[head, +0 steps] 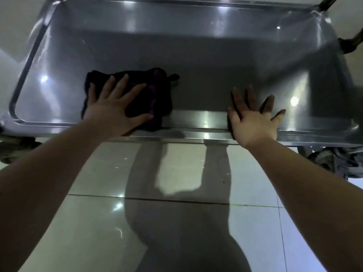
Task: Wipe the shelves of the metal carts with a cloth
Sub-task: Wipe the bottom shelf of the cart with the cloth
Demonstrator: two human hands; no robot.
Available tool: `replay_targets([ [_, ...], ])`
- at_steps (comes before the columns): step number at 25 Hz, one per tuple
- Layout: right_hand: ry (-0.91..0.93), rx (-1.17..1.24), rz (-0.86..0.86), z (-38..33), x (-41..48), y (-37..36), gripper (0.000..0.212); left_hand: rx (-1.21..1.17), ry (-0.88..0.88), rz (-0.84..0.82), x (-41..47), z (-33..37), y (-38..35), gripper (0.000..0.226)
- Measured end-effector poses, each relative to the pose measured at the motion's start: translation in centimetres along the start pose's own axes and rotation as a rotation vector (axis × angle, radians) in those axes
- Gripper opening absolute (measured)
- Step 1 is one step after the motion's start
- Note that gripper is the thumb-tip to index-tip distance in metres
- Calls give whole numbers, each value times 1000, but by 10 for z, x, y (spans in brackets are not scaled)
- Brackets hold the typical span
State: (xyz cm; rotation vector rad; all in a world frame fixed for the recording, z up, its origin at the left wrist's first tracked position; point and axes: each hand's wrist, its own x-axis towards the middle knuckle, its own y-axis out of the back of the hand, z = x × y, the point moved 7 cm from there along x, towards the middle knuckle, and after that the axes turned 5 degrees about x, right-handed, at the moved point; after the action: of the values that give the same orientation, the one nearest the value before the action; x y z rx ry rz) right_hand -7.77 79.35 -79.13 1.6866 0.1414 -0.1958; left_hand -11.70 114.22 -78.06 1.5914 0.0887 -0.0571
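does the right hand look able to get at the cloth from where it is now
Probably yes. The right hand is open at the shelf's near edge, with only bare metal between it and the cloth. The left hand presses on the cloth's left part, but its right edge is free.

The floor (88, 232) is laid with large, glossy, pale tiles. 1 grout line (157, 200) runs across it from left to right, and another grout line (281, 222) runs toward the near edge on the right. A broad dark shadow (176, 228) lies over the middle tiles, splitting into 2 bands farther away. Bright glints (117, 206) of reflected light sit left of the shadow. Yellowish flecks (241, 205) mark the crosswise grout line on the right, and a few small dark specks (224, 181) dot the tile just beyond it.
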Motion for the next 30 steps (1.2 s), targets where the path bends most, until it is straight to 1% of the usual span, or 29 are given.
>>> replay_targets([
  [2,-20,-19,-27,3,-1,0,53,3,58,8,-4,-28,-5,86],
  [5,-94,6,-56,-9,-3,5,53,33,52,42,-1,-25,-11,87],
  [6,-63,37,-49,-31,-2,6,53,31,50,46,0,-22,-10,88],
  [9,181,68,-7,-127,-2,0,53,-1,57,41,-1,-24,-7,91],
  [11,172,61,-23,-155,0,-10,53,-15,65,27,-3,-22,-6,92],
  [13,135,56,-13,-152,5,-18,53,-10,57,27,-8,-26,-7,91],
  [14,134,54,-2,-148,7,-20,53,-9,49,27,-11,-34,-7,90],
  [16,144,55,24,-144,8,-20,53,-31,81,27,-19,-75,-2,89],
  [18,144,40,47,-147,7,-22,53,-47,174,-19,-30,-127,0,90],
  [20,138,21,57,-150,5,-22,53,-48,286,-70,-40,-156,-2,92],
  [21,133,12,64,-150,4,-21,53,-29,333,-75,-40,-153,-3,93],
  [22,130,3,69,-150,2,-21,53,-4,356,-65,-36,-135,-3,93],
  [23,132,-2,70,-151,1,-20,53,14,335,-52,-30,-105,-2,92],
  [26,128,3,64,-149,1,-17,54,23,96,-73,-4,11,-2,87],
  [27,126,-3,71,-148,1,-17,56,16,33,-90,0,35,-2,86],
  [28,127,-6,77,-146,2,-16,56,7,-6,-87,4,43,-2,85],
  [30,127,22,71,-145,3,-14,54,-5,-31,-20,8,11,-1,85],
])
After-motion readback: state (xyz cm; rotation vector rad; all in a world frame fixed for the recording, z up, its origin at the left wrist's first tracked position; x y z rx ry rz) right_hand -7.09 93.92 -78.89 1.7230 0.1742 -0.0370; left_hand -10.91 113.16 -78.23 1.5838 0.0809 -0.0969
